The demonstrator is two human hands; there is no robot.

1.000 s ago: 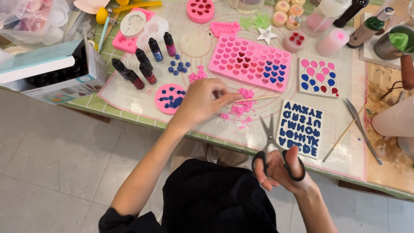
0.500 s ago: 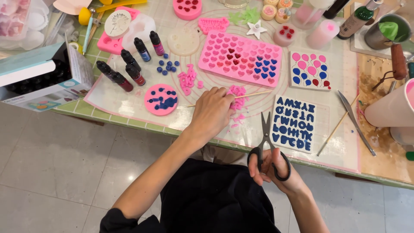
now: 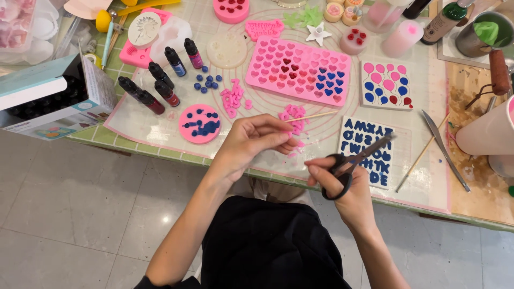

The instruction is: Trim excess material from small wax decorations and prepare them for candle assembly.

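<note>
Pale grey floor tiles fill the near part of the view, and beyond them runs a table (image 3: pixel 160 152) with a green-checked edge, covered by a translucent mat (image 3: pixel 321 134) with a pink border. The person's dark clothing takes up the near middle.

At the far edge much is cut off: a round pink mould (image 3: pixel 231 9), a metal cup (image 3: pixel 482 35) at the far right and a pale pink container (image 3: pixel 490 134) at the right edge are only partly in view. What the left hand (image 3: pixel 254 142) pinches is too small to make out; its fingertips are pressed together just above the near edge of the mat, beside a scatter of small pink pieces (image 3: pixel 293 119) and the tip of a thin wooden stick (image 3: pixel 310 116). The right hand (image 3: pixel 342 184) grips black scissors (image 3: pixel 356 160) through the handles, blades closed and pointing far-right over a white mould of dark blue letters (image 3: pixel 367 152).

Further off lie a long pink mould of hearts (image 3: pixel 298 69), a white mould of balloon shapes (image 3: pixel 386 85), a round pink disc with blue blobs (image 3: pixel 199 123), several small dark dropper bottles (image 3: pixel 160 85) and an open box (image 3: pixel 51 96) at the left. A metal spatula (image 3: pixel 444 150) and a second wooden stick (image 3: pixel 420 155) lie to the right of the letters.
</note>
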